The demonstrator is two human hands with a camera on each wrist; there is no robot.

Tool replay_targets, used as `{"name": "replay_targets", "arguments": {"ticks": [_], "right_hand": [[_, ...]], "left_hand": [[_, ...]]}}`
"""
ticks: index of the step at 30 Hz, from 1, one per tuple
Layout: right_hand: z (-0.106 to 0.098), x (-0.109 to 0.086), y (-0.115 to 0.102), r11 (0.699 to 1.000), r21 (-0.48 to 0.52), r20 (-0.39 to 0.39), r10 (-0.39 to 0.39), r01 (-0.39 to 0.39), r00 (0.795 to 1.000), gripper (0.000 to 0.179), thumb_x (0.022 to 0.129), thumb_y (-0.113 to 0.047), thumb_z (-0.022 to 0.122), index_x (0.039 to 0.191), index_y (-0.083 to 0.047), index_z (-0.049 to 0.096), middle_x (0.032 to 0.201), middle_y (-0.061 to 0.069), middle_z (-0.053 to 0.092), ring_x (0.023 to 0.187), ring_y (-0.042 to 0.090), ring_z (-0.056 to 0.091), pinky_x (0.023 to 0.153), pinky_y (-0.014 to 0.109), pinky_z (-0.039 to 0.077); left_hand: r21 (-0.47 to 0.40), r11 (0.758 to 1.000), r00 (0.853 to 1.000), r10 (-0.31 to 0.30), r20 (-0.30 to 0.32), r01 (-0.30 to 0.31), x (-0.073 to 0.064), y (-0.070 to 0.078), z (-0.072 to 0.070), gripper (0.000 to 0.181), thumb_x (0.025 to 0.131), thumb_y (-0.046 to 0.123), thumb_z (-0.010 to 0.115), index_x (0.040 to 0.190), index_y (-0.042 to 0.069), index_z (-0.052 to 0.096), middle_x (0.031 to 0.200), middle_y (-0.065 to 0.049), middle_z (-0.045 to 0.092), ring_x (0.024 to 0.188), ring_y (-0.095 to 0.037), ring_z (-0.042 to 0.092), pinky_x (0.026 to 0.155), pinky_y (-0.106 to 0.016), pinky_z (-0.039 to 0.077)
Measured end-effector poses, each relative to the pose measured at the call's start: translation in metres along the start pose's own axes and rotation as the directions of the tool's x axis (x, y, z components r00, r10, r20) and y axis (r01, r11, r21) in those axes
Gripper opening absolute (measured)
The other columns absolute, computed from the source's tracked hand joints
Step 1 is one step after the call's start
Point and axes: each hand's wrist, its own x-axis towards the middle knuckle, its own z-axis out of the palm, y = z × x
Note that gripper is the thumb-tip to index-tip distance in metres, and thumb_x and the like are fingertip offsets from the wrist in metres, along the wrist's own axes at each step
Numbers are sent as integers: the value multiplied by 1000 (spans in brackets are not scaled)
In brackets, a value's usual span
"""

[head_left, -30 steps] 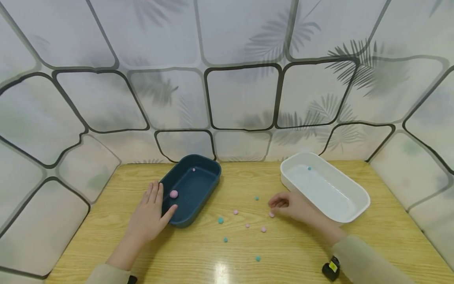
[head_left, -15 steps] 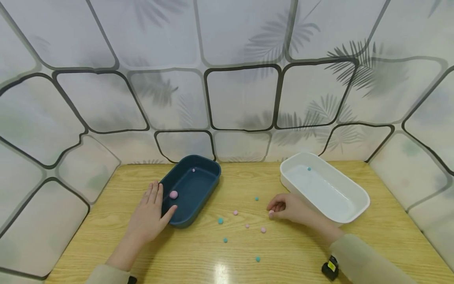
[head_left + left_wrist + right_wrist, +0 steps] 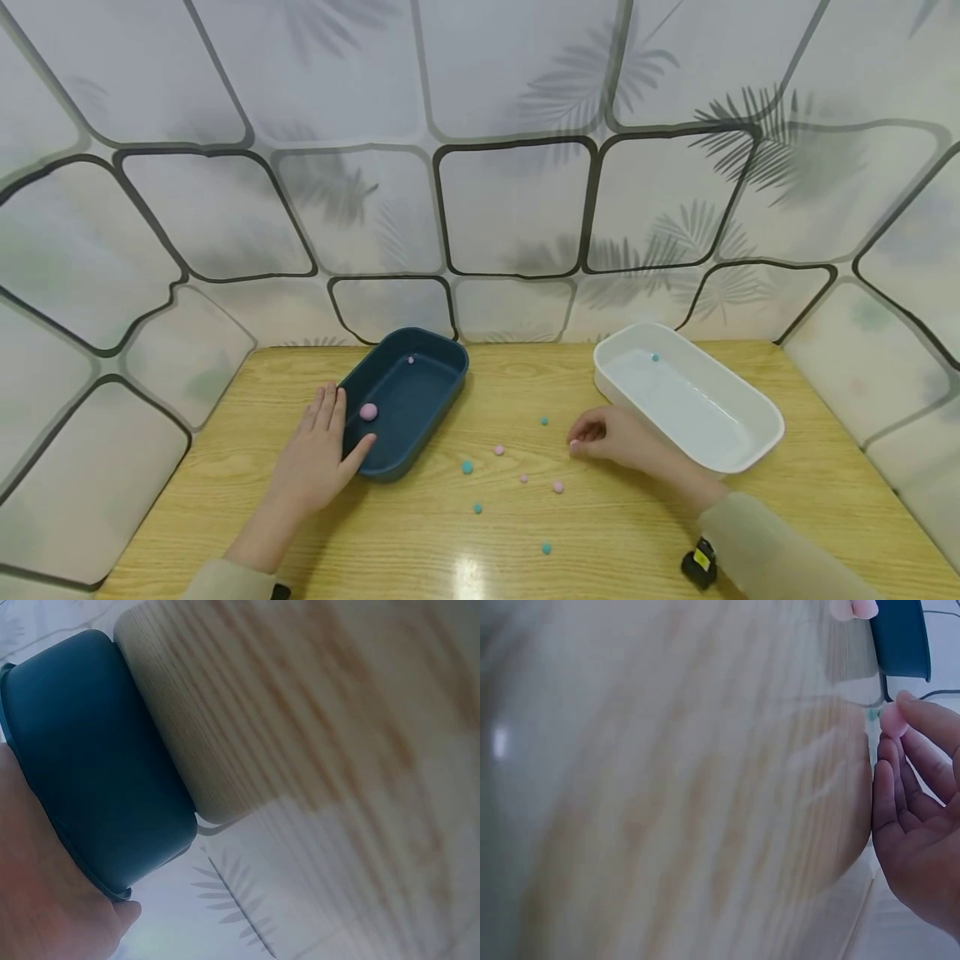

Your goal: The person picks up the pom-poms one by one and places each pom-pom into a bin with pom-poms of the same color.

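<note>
In the head view my left hand [image 3: 313,457] lies along the left side of a dark blue tray [image 3: 408,421], its fingers straight and the thumb over the near end of the rim. Inside that tray are a larger pink ball [image 3: 368,412] and a tiny pale pink one [image 3: 411,361]. My right hand [image 3: 621,437] pinches a small pink ball [image 3: 892,720] between thumb and fingertips, low over the table, as the right wrist view shows. Near it, loose pink balls [image 3: 557,487] and teal balls [image 3: 467,467] are scattered on the wood.
A white tray [image 3: 701,417] stands to the right, behind my right hand, with one teal ball [image 3: 655,357] in it. The wooden table [image 3: 375,550] ends at a patterned wall covering [image 3: 517,208] at the back and sides.
My right hand has closed its fingertips on the pink ball and lifted it slightly from where it lay on the table. The left hand and both trays stay put.
</note>
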Motion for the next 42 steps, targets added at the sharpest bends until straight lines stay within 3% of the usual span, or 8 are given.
{"name": "replay_targets", "arguments": {"ticks": [8,19,26,42], "right_hand": [[1,10,-2,1000,18,-42,27,-26,999,12,95,-21,81,99,-10,79,88,-2,74,80,7,63,71,20,53],[1,38,-35,998,-17,-64,53,-54,997,17,99,-28,76,109,-15,79,97,-4,76,88,9,66,79,27,53],[7,62,-54,999,39,-105,-6,10,994,15,98,-18,78,108,-7,80,97,5,76,85,11,65,75,25,54],[20,113,-99,993,66,-140,-83,93,987,19,97,-20,79,112,-8,81,103,8,79,91,18,72,79,29,59]], "left_hand": [[-7,1000,1000,-2,3,2,0,2,-1,89,108,48,56,161,-16,25,171,-36,20,161,-52,20,131,-63,24],[-10,1000,1000,-4,4,4,0,-1,0,90,108,51,54,161,-16,24,171,-36,20,161,-52,19,131,-64,24],[1,1000,1000,0,5,0,0,-1,1,90,108,51,54,162,-15,25,171,-36,20,161,-52,20,131,-63,24],[-1,1000,1000,-3,-2,3,1,1,1,88,108,48,56,160,-16,26,171,-36,21,160,-52,20,131,-63,24]]}}
